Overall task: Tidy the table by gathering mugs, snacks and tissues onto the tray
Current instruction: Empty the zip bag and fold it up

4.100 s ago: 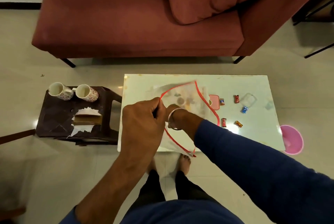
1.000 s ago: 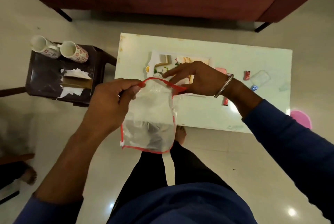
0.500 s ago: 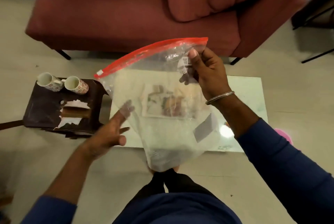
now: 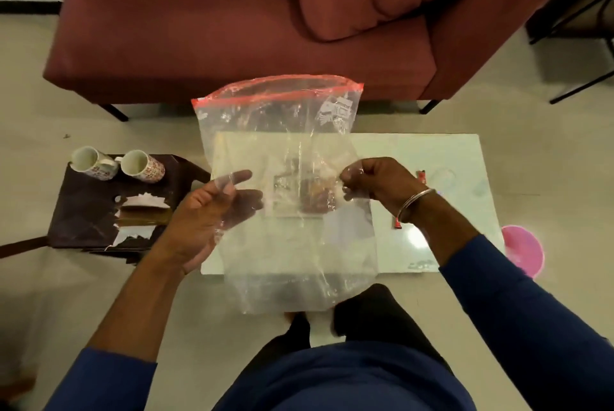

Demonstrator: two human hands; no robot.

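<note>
— What do you hold?
— Your right hand (image 4: pixel 378 183) pinches the clear bag (image 4: pixel 292 198), mouth open upward; your left hand (image 4: pixel 212 208) is spread open beside it.
— The mugs (image 4: pixel 116 166)?
— On the side stool (image 4: pixel 79 211), near the tissues (image 4: pixel 139 214).

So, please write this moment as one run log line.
clear red-topped plastic zip bag: held up over white table | right hand: pinching it | left hand: open behind it

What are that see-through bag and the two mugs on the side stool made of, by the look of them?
The bag looks like thin clear plastic film: it crinkles, shines, and the table shows through; its red strip suggests a zip seal. The mugs look like glazed ceramic, white inside with a floral print outside, though coated metal or melamine cannot be ruled out.
</note>
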